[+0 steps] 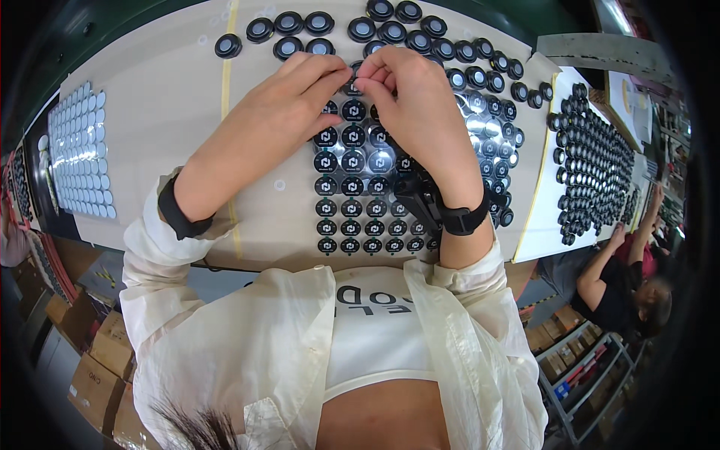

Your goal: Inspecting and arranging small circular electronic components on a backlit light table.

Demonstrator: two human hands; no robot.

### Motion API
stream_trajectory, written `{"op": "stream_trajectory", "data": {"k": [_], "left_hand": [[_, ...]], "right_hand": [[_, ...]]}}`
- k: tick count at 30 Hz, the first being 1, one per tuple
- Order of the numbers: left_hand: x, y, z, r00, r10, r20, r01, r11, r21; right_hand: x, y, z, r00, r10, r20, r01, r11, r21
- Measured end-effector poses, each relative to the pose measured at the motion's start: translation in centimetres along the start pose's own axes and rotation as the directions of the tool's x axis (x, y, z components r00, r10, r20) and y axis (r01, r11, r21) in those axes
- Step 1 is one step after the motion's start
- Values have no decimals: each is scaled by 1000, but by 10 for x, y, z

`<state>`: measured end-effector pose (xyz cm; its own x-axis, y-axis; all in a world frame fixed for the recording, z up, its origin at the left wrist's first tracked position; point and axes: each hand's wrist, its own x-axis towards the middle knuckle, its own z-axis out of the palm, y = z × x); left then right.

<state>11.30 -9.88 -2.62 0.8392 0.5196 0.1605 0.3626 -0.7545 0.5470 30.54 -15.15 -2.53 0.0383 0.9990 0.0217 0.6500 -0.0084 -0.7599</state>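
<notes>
My left hand (296, 94) reaches over the upper end of several rows of round black discs (353, 161) with white marks. Its fingers are stretched toward my right hand, and its thumb stands apart near the discs. My right hand (411, 90) has thumb and forefinger pinched together beside the left fingertips. Whatever it pinches is too small or hidden to make out. A black disc (352, 88) lies just under the fingertips, partly covered. Shiny round pieces (487, 129) lie right of my right hand. The right forearm hides some of the rows.
Black round parts with grey centres (289, 23) stand across the far side of the table (165, 135). A sheet of pale round pieces (78, 150) lies at the left. Many more black parts (592, 176) fill a white board at the right. Another person (615, 285) works beyond it.
</notes>
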Motion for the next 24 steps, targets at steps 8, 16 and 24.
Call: {"op": "stream_trajectory", "data": {"k": [8, 16, 24], "left_hand": [[-1, -4, -7, 1000, -17, 5, 17, 1000, -21], [6, -70, -54, 989, -105, -109, 131, 955, 266], [6, -53, -54, 957, -240, -160, 240, 971, -23]], "right_hand": [[-34, -20, -24, 998, -64, 18, 59, 975, 215], [-52, -7, -36, 994, 100, 40, -107, 863, 495], [-53, -13, -37, 991, 106, -81, -12, 671, 741]]}}
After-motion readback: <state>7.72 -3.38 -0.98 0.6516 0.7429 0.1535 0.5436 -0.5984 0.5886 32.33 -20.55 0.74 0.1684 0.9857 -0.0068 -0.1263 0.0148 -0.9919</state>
